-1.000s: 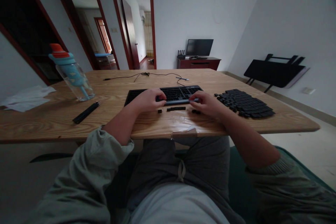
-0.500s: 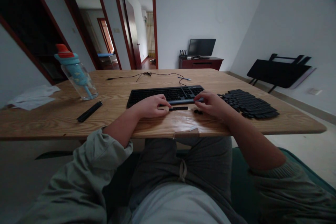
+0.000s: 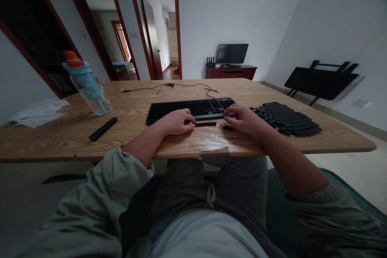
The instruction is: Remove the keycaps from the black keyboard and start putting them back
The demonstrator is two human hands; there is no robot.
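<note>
Left hand (image 3: 177,122) rests palm down on the table (image 3: 60,137) at the near edge of the keyboard (image 3: 193,109), fingers curled together, tips at the left end of a long black key bar (image 3: 206,124). Whether the fingertips pinch the bar or only touch it cannot be told; the hand covers the contact.

Right hand (image 3: 243,119) lies at the right front corner of the keyboard, fingers bent and close together, tips touching the keyboard edge. Whether anything is held between them cannot be told.

The keyboard lies flat near the middle of the table, its long side facing the person, its cable (image 3: 169,86) running off toward the far edge. The long key bar lies on the table just in front of the keyboard, between the 2 hands, parallel to it. 1 small loose keycap (image 3: 228,128) sits on the table just below the right hand.

A pile of loose black keycaps (image 3: 287,119) lies to the right of the keyboard, near the right hand.

To the left, well apart from the hands: a clear water bottle (image 3: 87,86) with blue and orange lid, upright; a slim black object (image 3: 103,128) lying flat; white paper (image 3: 36,113) at the table's left end.

Behind the table: a monitor (image 3: 231,53) on a low cabinet, 2 open doorways.
</note>
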